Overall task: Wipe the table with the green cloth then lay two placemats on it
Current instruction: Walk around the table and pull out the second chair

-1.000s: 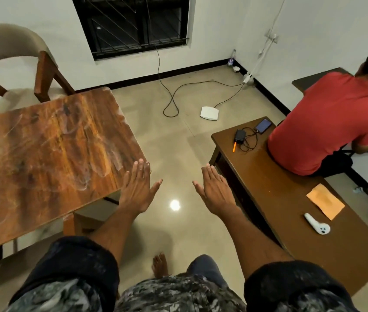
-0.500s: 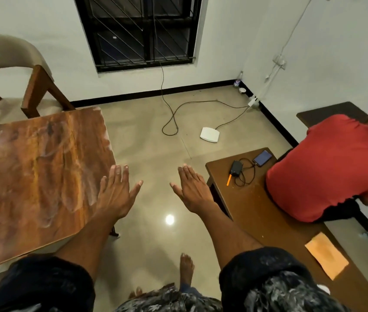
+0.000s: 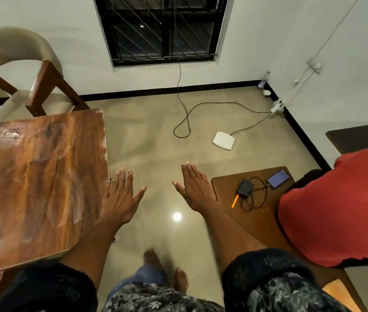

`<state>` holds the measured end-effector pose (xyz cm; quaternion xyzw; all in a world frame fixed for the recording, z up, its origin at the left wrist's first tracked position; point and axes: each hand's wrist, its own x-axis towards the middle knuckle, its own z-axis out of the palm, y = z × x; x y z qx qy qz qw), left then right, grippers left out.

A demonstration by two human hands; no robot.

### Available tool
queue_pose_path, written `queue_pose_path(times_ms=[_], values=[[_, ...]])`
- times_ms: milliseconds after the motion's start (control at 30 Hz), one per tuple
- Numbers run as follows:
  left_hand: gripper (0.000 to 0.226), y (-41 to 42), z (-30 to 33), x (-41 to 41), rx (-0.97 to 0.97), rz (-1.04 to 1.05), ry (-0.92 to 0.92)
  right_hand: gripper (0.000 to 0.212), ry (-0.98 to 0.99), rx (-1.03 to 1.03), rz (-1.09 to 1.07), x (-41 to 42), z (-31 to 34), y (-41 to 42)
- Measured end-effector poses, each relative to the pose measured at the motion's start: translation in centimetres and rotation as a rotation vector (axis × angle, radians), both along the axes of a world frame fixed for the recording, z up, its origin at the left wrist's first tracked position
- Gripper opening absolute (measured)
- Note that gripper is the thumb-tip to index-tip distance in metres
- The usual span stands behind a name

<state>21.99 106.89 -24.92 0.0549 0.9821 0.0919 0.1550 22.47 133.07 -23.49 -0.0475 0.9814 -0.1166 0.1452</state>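
Note:
The wooden table [image 3: 34,176] with smeared wipe marks fills the left of the head view. My left hand [image 3: 120,197] is held flat with straight fingers just past the table's right edge, over the floor, holding nothing. My right hand [image 3: 193,188] is flat too, fingers together, above the floor next to the left end of a brown bench [image 3: 257,224]. No green cloth or placemat shows in the view.
A cream chair [image 3: 32,86] stands behind the table. On the bench lie a phone [image 3: 278,178], a black charger with cable [image 3: 245,188] and an orange sheet [image 3: 338,293]; a person in a red shirt [image 3: 336,210] sits on it. A white router [image 3: 223,140] and cables lie on the floor.
The view has tilted up and turned right, so the table slid left and the bench moved lower right. Both hands stay flat and held out, a little higher in the frame.

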Motion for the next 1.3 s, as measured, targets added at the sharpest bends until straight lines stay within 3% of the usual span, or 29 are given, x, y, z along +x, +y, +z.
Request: queue_pose_path(times_ms=[200, 367, 500, 600, 700, 867, 1067, 1233, 1300], values=[[0.123, -0.2, -1.4, -7.1, -0.023, 0.01, 0.002, 0.119, 0.018, -0.059, -0.019, -6.8, -1.2, 0.7], [0.111, 0.1, -1.2, -12.7, 0.002, 0.029, -0.01, 0.112, 0.02, -0.047, -0.019, -12.9, -0.2, 1.0], [0.13, -0.4, -1.0, -16.6, -0.004, 0.055, 0.018, 0.082, 0.028, -0.004, 0.031, -17.1, 0.3, 0.3], [0.133, -0.4, -0.9, -18.8, 0.022, 0.092, 0.024, 0.094, 0.016, -0.004, 0.059, -19.8, 0.4, -0.7], [0.128, -0.3, -0.7, -21.2, 0.037, 0.114, 0.017, 0.117, 0.004, -0.024, 0.101, -22.7, 0.1, -1.2], [0.1, -0.3, -0.1, -25.6, 0.007, 0.165, 0.02, 0.109, -0.011, -0.045, 0.155, -27.9, -0.7, -1.7], [0.106, -1.0, 1.8, -31.8, 0.0, 0.27, 0.044, 0.117, 0.036, -0.066, 0.214, -37.0, 0.2, -2.0], [0.096, 0.4, 2.1, -36.3, -0.017, 0.315, 0.046, 0.092, 0.078, -0.043, 0.28, -42.4, 0.6, -0.5], [0.091, 0.9, 2.0, -37.3, -0.026, 0.317, 0.028, 0.091, 0.073, -0.032, 0.306, -43.9, 0.4, 0.0]])
